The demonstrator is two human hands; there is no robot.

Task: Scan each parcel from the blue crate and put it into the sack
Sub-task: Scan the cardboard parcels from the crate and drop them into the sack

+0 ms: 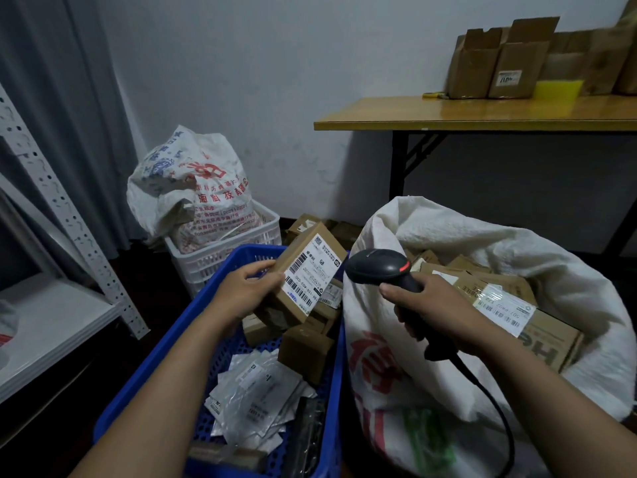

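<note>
While the left hand (pixel 246 291) holds a small cardboard parcel (pixel 308 274) lifted above the far end of the blue crate (pixel 165 343), its fingers (pixel 256 269) clamped on the parcel's left edge, the right hand (pixel 429 305) has its own fingers closed tight around the grip of a black scanner (pixel 382 269). The relation that matters lies between the scanner's head and the white shipping label (pixel 310 276) on the parcel. The label faces up and to the right, toward the scanner, and the parcel's long axis runs from the near left up to the far right, tilted. The scanner's head sits just right of the parcel, near its far right corner, apart from it and not touching. A red light shows on the scanner's right side; where the window itself points I cannot tell, so the head probably needs turning left onto the barcode.

The sack (pixel 482 391) stands open on the right, touching the crate's right wall, already holding several labelled boxes (pixel 524 322). Once scanned, the parcel has a short way to go, rightward over the crate rim and the sack's near lip. The left hand carries it, so it must cross in front of the scanner hand. More boxes and flat plastic mailers (pixel 258 401) lie in the crate, so I judge much of the task remains
</note>
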